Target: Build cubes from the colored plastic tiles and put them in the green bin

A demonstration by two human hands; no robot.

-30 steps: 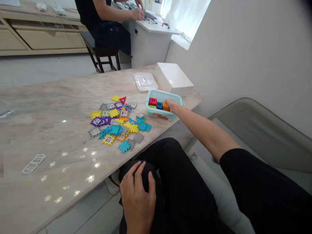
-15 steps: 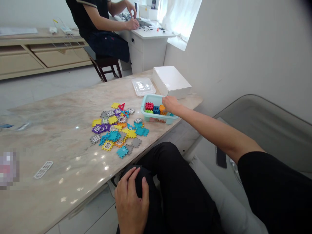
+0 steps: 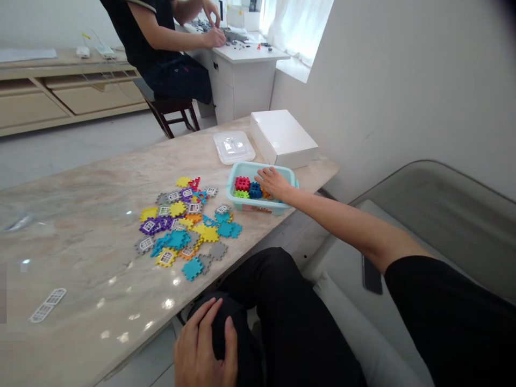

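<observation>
My right hand (image 3: pixel 274 183) reaches over a pale turquoise plastic bin (image 3: pixel 234 200), its fingers stretched out above the blocks inside. In the bin sit a red block (image 3: pixel 242 183), a dark blue block (image 3: pixel 255 190), a lime green piece (image 3: pixel 242 194) and an orange one (image 3: pixel 265 192) partly covered by the fingers. On my knee rests my left hand (image 3: pixel 205 344), fingers apart and holding nothing. Left of the bin, a heap of interlocking plastic tiles (image 3: pixel 177 239) in yellow, purple, turquoise, grey and orange lies on the table, several with white window inserts.
A clear lid (image 3: pixel 234 147) and a white box (image 3: pixel 284 137) stand behind the bin. A white window piece (image 3: pixel 47 305) lies at the table's left. Across the room, a person in dark clothes (image 3: pixel 161 59) works at a white desk (image 3: pixel 253 80). A phone (image 3: pixel 371 275) lies on the sofa.
My right hand has gone from curled fingers at the bin's far right to stretched fingers over its middle. The view has shifted slightly; my left hand stays on my knee.
</observation>
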